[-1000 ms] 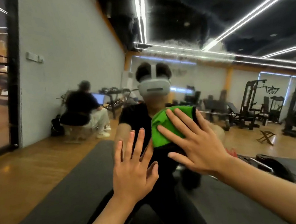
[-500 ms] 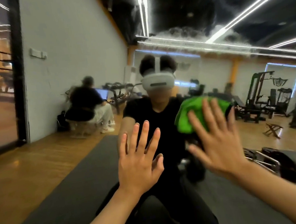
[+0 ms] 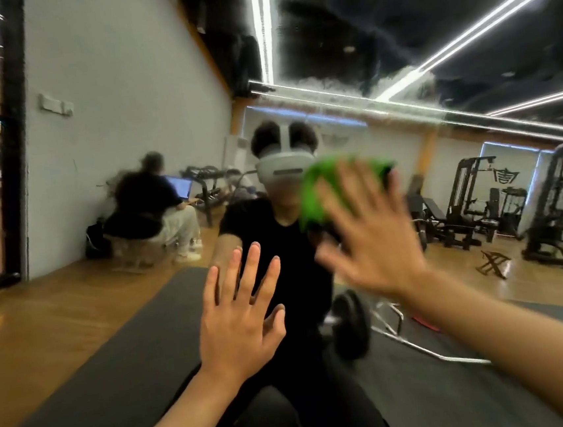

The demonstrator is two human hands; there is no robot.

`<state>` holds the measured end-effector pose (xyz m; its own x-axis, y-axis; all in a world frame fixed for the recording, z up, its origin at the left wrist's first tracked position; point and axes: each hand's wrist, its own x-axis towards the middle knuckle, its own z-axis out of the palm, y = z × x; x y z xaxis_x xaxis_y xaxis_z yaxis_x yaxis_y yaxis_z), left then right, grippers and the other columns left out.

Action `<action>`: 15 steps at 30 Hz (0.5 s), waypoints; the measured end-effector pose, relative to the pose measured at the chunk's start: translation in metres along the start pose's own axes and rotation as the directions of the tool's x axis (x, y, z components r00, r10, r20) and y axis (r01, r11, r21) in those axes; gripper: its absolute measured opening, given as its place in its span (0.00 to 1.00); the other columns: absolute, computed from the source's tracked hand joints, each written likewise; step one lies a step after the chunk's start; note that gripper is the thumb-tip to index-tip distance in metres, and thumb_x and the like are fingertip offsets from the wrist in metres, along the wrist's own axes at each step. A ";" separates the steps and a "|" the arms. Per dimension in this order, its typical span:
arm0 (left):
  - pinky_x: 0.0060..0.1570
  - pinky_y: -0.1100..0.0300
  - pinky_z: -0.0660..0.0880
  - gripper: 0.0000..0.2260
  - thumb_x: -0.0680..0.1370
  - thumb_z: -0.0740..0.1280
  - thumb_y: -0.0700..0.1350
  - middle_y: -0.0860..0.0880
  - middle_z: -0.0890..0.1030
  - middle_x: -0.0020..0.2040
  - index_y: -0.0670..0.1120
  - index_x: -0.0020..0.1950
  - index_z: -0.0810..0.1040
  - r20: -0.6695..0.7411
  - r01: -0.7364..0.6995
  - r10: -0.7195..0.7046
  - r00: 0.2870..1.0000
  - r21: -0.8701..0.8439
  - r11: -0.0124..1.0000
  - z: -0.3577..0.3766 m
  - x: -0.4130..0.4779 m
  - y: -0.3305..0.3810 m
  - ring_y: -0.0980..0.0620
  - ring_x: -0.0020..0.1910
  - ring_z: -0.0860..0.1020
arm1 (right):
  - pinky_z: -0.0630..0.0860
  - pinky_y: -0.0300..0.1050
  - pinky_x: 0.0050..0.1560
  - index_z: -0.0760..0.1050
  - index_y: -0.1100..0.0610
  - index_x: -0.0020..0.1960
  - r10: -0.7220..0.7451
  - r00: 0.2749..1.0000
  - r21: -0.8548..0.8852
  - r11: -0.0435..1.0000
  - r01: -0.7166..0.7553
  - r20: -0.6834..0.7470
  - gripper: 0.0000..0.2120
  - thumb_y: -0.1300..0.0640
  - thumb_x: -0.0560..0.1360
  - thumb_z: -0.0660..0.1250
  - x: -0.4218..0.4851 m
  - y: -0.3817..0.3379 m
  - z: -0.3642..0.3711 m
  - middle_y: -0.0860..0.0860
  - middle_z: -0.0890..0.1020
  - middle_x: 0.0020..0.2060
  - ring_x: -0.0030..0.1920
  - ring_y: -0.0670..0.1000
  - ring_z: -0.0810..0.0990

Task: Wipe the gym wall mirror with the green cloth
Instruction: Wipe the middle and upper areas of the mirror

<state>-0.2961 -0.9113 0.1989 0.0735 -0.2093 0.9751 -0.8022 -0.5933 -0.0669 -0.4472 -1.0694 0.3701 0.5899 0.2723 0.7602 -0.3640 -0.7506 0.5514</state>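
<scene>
right grip (image 3: 375, 238) pressed cloth (image 3: 316, 196) against mirror (image 3: 467, 264), fingers straight and spread wide, blurred. left grip (image 3: 239, 320) lay open against mirror lower left, holding nothing.

The cloth (image 3: 316, 196) is lying against the mirror (image 3: 127, 125), under the right hand (image 3: 375, 238). The left hand (image 3: 239, 324) is resting at the cloth's seven o'clock, apart from it.
</scene>
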 end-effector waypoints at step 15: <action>0.82 0.37 0.55 0.32 0.81 0.61 0.56 0.42 0.58 0.86 0.49 0.85 0.63 -0.013 -0.005 0.006 1.000 0.016 1.000 -0.001 0.000 -0.004 0.40 0.85 0.56 | 0.39 0.66 0.82 0.53 0.49 0.86 0.165 0.981 0.002 0.986 -0.165 -0.106 0.37 0.31 0.83 0.45 0.081 -0.007 -0.022 0.57 0.51 0.85 0.85 0.59 0.46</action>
<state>-0.2935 -0.9085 0.1990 0.0610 -0.2021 0.9775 -0.7929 -0.6047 -0.0755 -0.4129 -1.0291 0.4356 0.4421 0.2073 0.8727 -0.4550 -0.7866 0.4174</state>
